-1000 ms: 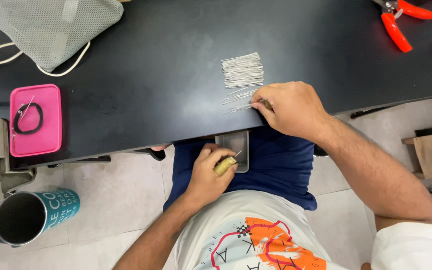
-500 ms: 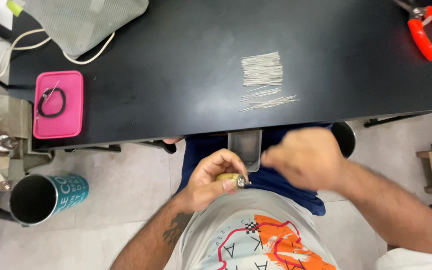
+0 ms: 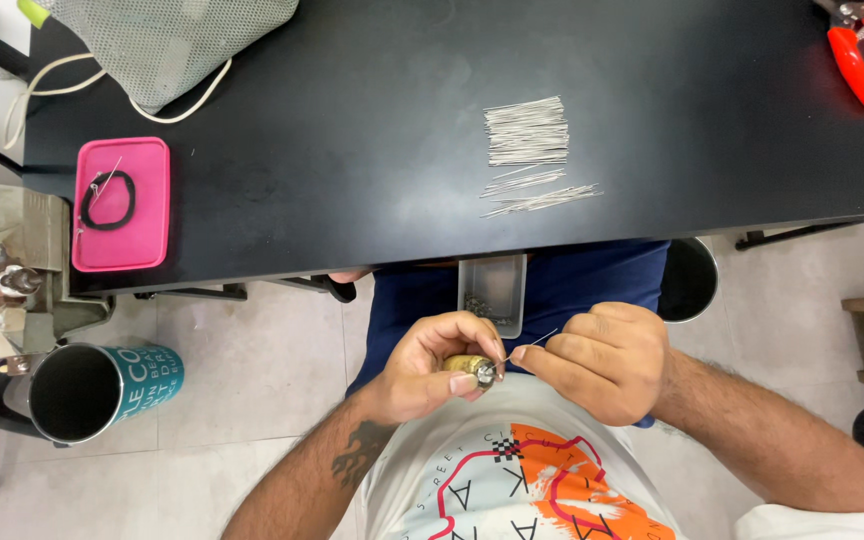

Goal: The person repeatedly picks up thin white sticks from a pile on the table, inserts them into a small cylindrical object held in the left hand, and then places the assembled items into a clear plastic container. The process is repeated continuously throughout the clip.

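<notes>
Head view, looking down at a seated person, read from left to right. At the far left a grey vise (image 3: 12,270) stands beside the tabletop (image 3: 372,130), with a teal cup (image 3: 92,385) lying on the floor in the lower left. On the tabletop's left part rests a pink tray (image 3: 120,250) carrying a black ring (image 3: 107,200); a mesh bag (image 3: 167,40) lies in the upper left. Right of centre on the tabletop is a neat bundle of thin wires (image 3: 527,135), with a few loose ones just below it; red pliers (image 3: 857,50) sit in the upper right corner. A small grey bin (image 3: 492,290) hangs at the tabletop's near edge, just above the hands. In the lower centre the left hand (image 3: 432,365) is closed around a short brass tool (image 3: 470,367), whose metal tip faces right. The right hand (image 3: 602,360), just right of it, pinches a single wire (image 3: 537,342) between thumb and forefinger. The wire's long axis runs from lower left to upper right, its lower left end meeting the tool's tip; whether it has entered the tip cannot be told. The two hands are nearly touching, over the lap and well apart from the bundle.
</notes>
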